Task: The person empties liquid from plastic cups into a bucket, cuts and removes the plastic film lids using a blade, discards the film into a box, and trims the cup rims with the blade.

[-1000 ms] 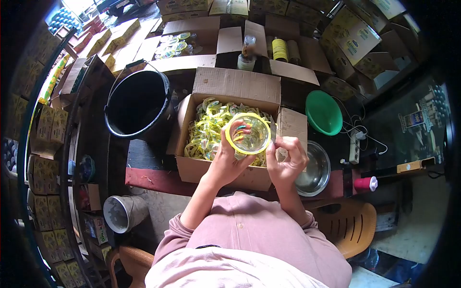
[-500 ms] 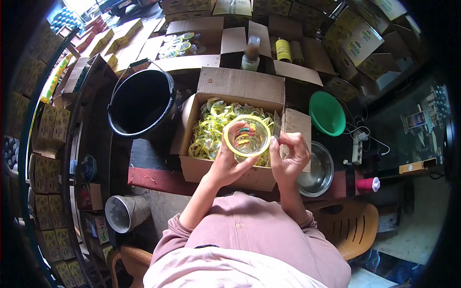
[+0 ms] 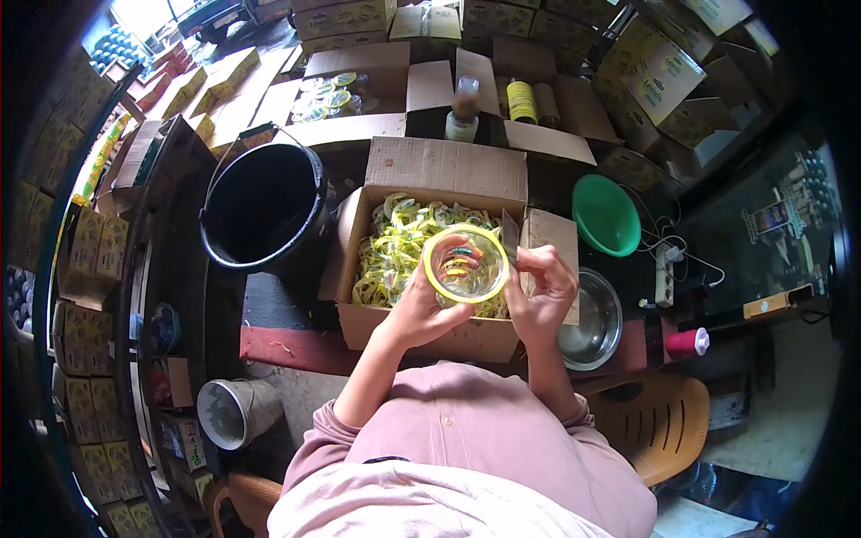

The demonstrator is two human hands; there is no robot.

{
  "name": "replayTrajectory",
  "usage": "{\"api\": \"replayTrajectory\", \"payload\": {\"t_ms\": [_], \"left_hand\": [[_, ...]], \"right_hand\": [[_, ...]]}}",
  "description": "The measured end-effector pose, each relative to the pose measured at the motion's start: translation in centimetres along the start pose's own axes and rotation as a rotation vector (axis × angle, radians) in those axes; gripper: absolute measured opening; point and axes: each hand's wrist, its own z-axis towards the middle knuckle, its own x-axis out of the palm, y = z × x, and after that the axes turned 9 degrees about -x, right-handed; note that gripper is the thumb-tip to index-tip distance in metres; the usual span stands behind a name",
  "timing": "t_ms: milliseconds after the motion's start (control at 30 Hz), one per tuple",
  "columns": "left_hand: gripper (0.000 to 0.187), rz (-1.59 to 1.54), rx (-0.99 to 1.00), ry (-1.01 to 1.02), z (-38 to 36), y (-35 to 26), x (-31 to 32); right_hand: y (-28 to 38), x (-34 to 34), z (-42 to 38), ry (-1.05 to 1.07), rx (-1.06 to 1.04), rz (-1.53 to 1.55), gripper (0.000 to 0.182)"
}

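My left hand is wrapped round a clear plastic cup with a yellow rim and a printed side. The cup is tilted so its round mouth faces me. In my right hand, a thin flat blade is pinched and points up, close against the right side of the rim. Its handle is hidden by the fingers. Below and behind the cup, an open cardboard box holds a heap of yellow and clear plastic strips.
A black bucket stands left of the box. To the right are a green basin, a metal bowl, a power strip and a pink thread spool. Behind, another open box holds cups. A grey bucket sits lower left.
My right hand has brought the blade nearer to the cup, and it now meets or nearly meets the rim. The cup stays in my left hand. The whole view has shifted slightly.
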Motion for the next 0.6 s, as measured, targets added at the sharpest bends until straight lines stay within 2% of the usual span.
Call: {"api": "replayTrajectory", "payload": {"t_ms": [100,200,367,433,600], "left_hand": [[0.068,-0.086,-0.001,-0.055,0.3,0.1,0.1],[0.067,-0.085,-0.04,0.013,0.3,0.2,-0.4],[0.069,0.02,0.016,0.074,0.2,0.6,-1.0],[0.07,0.069,0.044,0.094,0.2,0.9,-1.1],[0.069,-0.073,-0.02,0.068,0.3,0.5,-1.0]], "right_hand": [[0.2,0.1,-0.2,-0.006,-0.01,-0.039,0.014],[0.1,0.2,-0.4,0.01,-0.046,-0.078,0.013],[-0.6,0.3,-0.1,0.016,-0.098,-0.129,0.014],[-0.3,0.4,0.2,0.033,-0.058,-0.083,0.015],[-0.5,0.2,0.3,0.063,-0.025,-0.057,0.016]]}}
